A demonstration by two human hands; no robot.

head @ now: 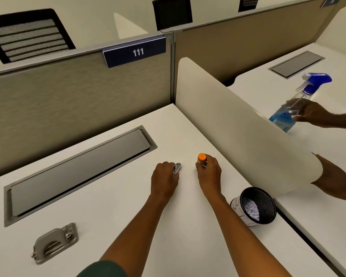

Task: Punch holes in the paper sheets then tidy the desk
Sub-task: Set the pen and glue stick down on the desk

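On the white desk (112, 212), my left hand (164, 177) grips a small silver metal tool (177, 168), maybe a stapler or clip; most of it is hidden under my fingers. My right hand (209, 172) holds an upright stick with an orange cap (201, 156). A silver hole punch (55, 242) lies at the near left of the desk, apart from both hands. A black mesh cup (257, 208) lies tipped on its side at the right, with paper bits inside. No paper sheets are in view.
A grey cable-tray lid (78, 170) is set into the desk behind my hands. A cream divider (238, 124) borders the desk on the right. Beyond it, another person's hand (312, 114) holds a blue spray bottle (294, 104); that person's other arm (336, 178) rests near the divider's end.
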